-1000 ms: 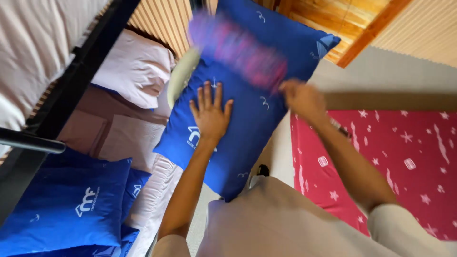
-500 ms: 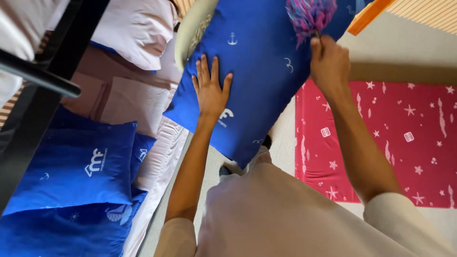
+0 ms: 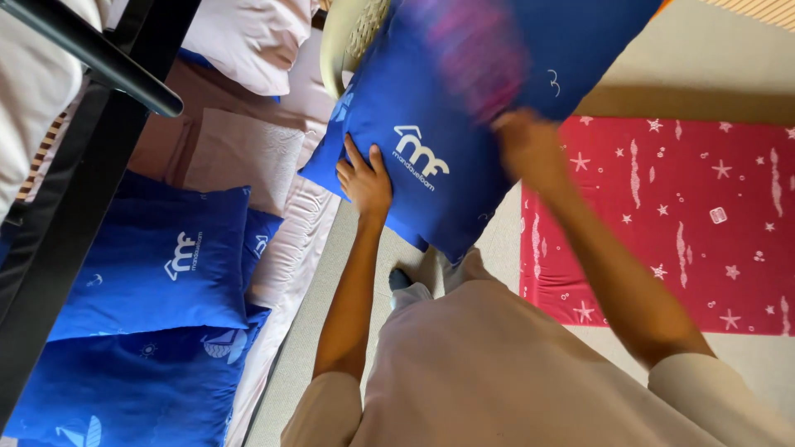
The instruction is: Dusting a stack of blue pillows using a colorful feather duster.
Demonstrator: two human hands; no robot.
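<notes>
**Blue pillow held up, duster blurred across it**

Left hand [image 3: 364, 178] clamped on lower edge of blue pillow [image 3: 464, 116], raised above floor between bed [image 3: 248, 149] and red mat [image 3: 679, 215]. Right hand [image 3: 530, 149] blurred, closed around pink-purple duster [image 3: 476, 54] against pillow face. More blue pillows [image 3: 157, 265] stacked on bed.

Bed [image 3: 286, 240]: blue pillows [image 3: 157, 265] stacked. Floor [image 3: 729, 74]: red starred mat [image 3: 704, 223].

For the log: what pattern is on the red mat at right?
White stars and small shapes on the red mat, seen in the head view.
</notes>
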